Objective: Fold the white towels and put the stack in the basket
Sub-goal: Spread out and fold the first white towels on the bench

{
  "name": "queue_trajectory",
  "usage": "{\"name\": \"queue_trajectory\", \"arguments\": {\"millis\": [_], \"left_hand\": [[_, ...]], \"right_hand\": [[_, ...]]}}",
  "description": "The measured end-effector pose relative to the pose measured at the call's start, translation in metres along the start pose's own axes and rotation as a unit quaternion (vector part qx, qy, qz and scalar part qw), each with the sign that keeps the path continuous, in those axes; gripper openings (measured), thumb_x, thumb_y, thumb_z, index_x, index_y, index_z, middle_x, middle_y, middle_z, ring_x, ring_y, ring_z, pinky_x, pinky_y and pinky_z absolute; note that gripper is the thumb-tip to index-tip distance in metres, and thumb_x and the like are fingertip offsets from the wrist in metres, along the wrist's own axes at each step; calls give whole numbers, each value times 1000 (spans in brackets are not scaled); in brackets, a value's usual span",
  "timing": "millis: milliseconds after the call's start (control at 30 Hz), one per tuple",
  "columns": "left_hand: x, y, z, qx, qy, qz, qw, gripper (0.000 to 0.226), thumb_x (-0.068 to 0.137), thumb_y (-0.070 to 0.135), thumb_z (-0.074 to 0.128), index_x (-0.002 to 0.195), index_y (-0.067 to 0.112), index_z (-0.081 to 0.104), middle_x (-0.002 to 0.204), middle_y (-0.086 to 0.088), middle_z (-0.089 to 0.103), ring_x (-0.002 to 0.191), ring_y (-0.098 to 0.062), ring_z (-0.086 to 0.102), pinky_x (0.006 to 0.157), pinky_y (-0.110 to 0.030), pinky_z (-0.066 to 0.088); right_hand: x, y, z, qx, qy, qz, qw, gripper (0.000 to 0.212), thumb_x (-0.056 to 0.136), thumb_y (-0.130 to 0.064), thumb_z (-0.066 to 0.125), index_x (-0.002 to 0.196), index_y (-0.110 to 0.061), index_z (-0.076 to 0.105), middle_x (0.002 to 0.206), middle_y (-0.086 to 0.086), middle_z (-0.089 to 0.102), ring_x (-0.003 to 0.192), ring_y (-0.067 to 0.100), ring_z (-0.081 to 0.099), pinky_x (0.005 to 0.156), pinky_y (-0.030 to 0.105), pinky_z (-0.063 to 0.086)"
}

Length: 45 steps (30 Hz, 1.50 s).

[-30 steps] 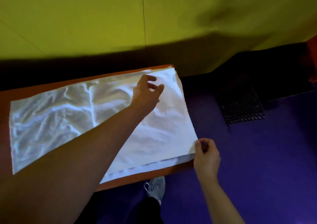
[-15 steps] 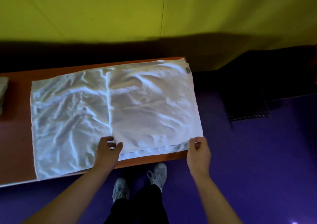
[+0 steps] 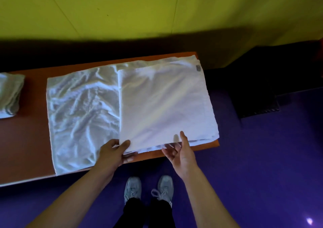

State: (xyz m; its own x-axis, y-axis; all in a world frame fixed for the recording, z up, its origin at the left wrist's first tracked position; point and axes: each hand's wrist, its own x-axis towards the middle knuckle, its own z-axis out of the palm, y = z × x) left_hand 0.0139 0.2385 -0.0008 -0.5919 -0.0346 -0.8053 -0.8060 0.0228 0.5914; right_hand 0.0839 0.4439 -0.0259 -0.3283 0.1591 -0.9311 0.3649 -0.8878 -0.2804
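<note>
- A white towel (image 3: 83, 109) lies spread along the orange-brown counter (image 3: 26, 140), its right part already folded over itself into a smooth flap (image 3: 164, 103); the flap's left edge runs straight across the towel, roughly at its middle.
- The left hand (image 3: 111, 154) pinches the near-left corner of the flap, thumb on top and fingers tucked under the layers — probably to lift that edge for the next fold.
- The right hand (image 3: 180, 151) sits at the flap's near edge, further right, palm turned up; the thumb rests on the cloth while the fingers spread loosely beneath the edge, so they are apart, not clamped. It seems placed to slide under and share the lift, so the edge rises evenly.
- The uncovered half, left of the flap, is a single layer, heavily creased and rumpled; the flap looks flatter and brighter, with a hemmed band down its right side and a small grey tag (image 3: 198, 68) at its far-right corner.
- The cloth reads as soft terry, limp enough to sag if lifted by one corner alone.
- The flap's near edge slightly overhangs the counter's front, which makes it easy to get fingers underneath.
- Well left of the towel, a folded stack (image 3: 9, 95) of pale towels sits at the counter's edge of view — likely the pile this one joins.
- No basket is clearly identifiable; a dark mat-like shape (image 3: 258, 98) lies on the purple floor (image 3: 262, 158), right of the counter.
</note>
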Motion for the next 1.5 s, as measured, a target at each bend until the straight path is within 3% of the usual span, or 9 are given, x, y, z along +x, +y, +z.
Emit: {"name": "queue_trajectory", "arguments": {"millis": [233, 333, 433, 600, 767, 967, 1133, 1333, 1500], "left_hand": [[-10, -22, -35, 28, 17, -9, 999, 18, 94, 11, 68, 105, -2, 62, 91, -22, 75, 76, -38, 75, 57, -32, 61], [-15, -35, -38, 30, 22, -19, 999, 18, 93, 8, 68, 103, -5, 60, 95, -24, 74, 72, -38, 75, 54, -30, 60], [-21, -45, -33, 37, 35, -16, 999, 17, 93, 5, 67, 100, -7, 58, 96, -27, 71, 67, -37, 75, 51, -30, 59], [-23, -41, -26, 18, 88, 5, 996, 7, 92, -1, 66, 89, 1, 59, 93, -24, 67, 67, -32, 69, 49, -31, 59], [-17, -7, -23, -23, 94, 69, 993, 39, 89, -6, 63, 115, 23, 64, 84, -16, 60, 70, -28, 66, 60, -41, 62], [5, 60, -10, -142, 107, 71, 981, 19, 92, 4, 59, 82, 10, 73, 72, -9, 67, 58, -22, 66, 51, -26, 56], [38, 103, 2, -103, 40, 103, 989, 8, 90, 13, 69, 97, 13, 73, 91, -3, 79, 60, -15, 68, 57, -25, 58], [92, 125, 15, -1, 137, 175, 975, 12, 97, 24, 67, 99, 14, 60, 66, -2, 75, 39, -12, 57, 40, -21, 48], [127, 110, 7, 35, 177, 121, 976, 21, 95, 26, 69, 108, 12, 60, 61, -6, 70, 39, -16, 55, 42, -25, 47]], "right_hand": [[18, -22, -23, 27, 164, -115, 979, 21, 93, -30, 70, 104, -13, 67, 96, 6, 67, 73, 15, 63, 60, 28, 56], [13, -24, -43, -16, 188, -174, 967, 7, 93, -22, 69, 99, -19, 68, 102, 1, 73, 86, 15, 69, 63, 28, 55], [2, -22, -59, -59, 207, -228, 950, 15, 91, -20, 68, 106, -19, 72, 99, -2, 74, 82, 14, 68, 65, 31, 55], [-10, -36, -67, -72, 191, -242, 949, 9, 91, -20, 64, 84, -19, 59, 66, -3, 69, 60, 13, 69, 63, 30, 53], [-9, -77, -40, -63, 188, -327, 924, 16, 83, -8, 67, 93, -19, 60, 76, 0, 64, 54, 13, 59, 58, 28, 50], [-6, -130, 27, -57, 78, -357, 929, 14, 84, -5, 64, 87, -15, 55, 62, -5, 63, 56, 16, 66, 53, 24, 50], [18, -167, 83, -36, 55, -289, 955, 23, 91, -8, 63, 113, -3, 60, 94, 11, 75, 72, 18, 77, 62, 27, 60], [54, -182, 118, -32, 54, -288, 956, 38, 94, -7, 63, 130, 4, 55, 95, 16, 74, 73, 18, 77, 63, 27, 60], [78, -173, 121, -156, -10, -324, 933, 21, 101, -16, 58, 123, -15, 56, 119, 4, 65, 115, 17, 66, 91, 26, 55]]}}
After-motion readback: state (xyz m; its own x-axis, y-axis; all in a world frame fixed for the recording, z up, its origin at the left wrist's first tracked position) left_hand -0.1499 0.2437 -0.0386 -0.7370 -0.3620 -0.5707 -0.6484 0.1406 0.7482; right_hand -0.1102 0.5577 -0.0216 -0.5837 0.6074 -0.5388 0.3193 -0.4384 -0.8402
